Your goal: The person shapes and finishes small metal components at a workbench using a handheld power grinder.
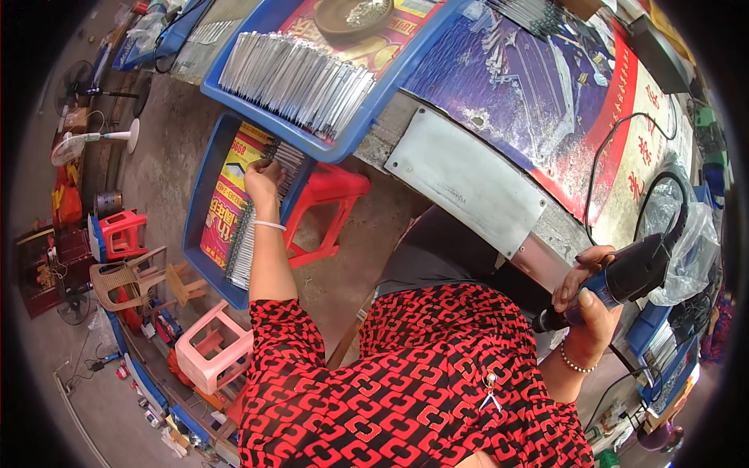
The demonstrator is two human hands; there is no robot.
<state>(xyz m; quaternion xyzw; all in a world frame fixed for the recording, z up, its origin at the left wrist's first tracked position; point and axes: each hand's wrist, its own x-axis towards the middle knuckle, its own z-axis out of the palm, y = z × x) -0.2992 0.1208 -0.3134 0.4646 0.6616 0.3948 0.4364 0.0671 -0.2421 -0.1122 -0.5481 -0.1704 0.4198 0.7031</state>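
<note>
My left hand (265, 178) reaches into the lower blue tray (197, 207), its fingers curled at a row of thin metal strips (287, 160). Whatever those fingers pinch is hidden. More metal strips (240, 257) stand packed along the same tray, which is lined with yellow and red printed sheet. At the right, my right hand (589, 292) is wrapped round a black and blue corded power tool (628, 273). The tool's dark nose points down and to the left, close to my body. A grey metal plate (466, 183) with fasteners at its corners lies on the bench edge, beyond the tool.
A higher blue tray (335, 148) holds many upright metal strips (296, 82) and a round brown bowl (351, 19) of small parts. A red stool (328, 203) stands beside the lower tray. Black cable (597, 168) runs over the printed bench cover (499, 86). A pink stool (211, 347) is at the left.
</note>
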